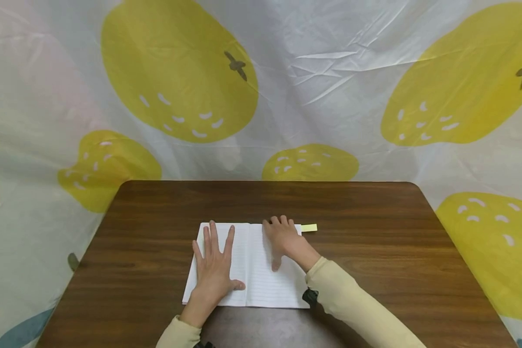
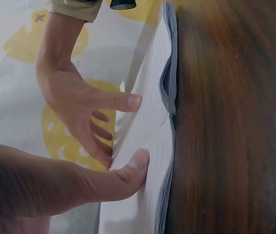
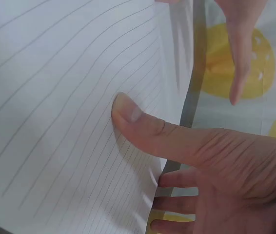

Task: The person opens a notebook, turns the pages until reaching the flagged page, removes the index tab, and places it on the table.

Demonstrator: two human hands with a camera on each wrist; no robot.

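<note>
Both hands are flat on the open notebook [image 1: 248, 263] near the bench's front edge: left hand [image 1: 213, 266] spread loose on the left page, right hand [image 1: 282, 239] pressing the right page, gripping nothing. Looks like the flattening step; next probably needs firm pressure along the spine. Yellow sticky tab [image 1: 309, 227] sits at its top-right corner.

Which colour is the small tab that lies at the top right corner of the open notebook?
Pale yellow. The tab shows best in the head view.

My sleeves [image 1: 352, 299]: pale cream-yellow, long, soft knit, cuffs at wrists. Black strap [image 1: 310, 296] under right cuff. My hands [image 1: 215, 270] bare: no rings, nails short, unpainted.
</note>
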